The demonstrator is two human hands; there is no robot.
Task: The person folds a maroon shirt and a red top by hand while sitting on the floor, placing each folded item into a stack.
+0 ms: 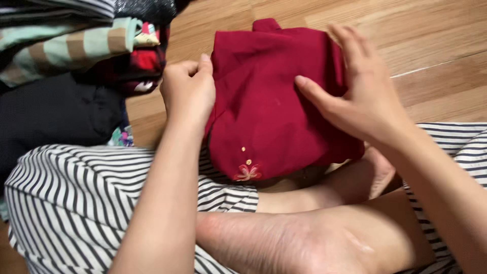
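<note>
A folded dark red garment (pixel 264 106) with a small embroidered flower and gold dots near its lower edge rests on the wooden floor and over my crossed legs. My left hand (pixel 187 89) pinches the garment's left edge between thumb and fingers. My right hand (pixel 357 91) lies spread on its right side, thumb pressing the top face and fingers wrapped over the far edge.
A heap of clothes (pixel 76 50) sits at the upper left: a striped mint and tan piece, a red plaid one, dark fabrics. My legs in black and white striped trousers (pixel 76 203) and bare feet (pixel 304 238) fill the foreground. Wooden floor (pixel 431 50) extends behind.
</note>
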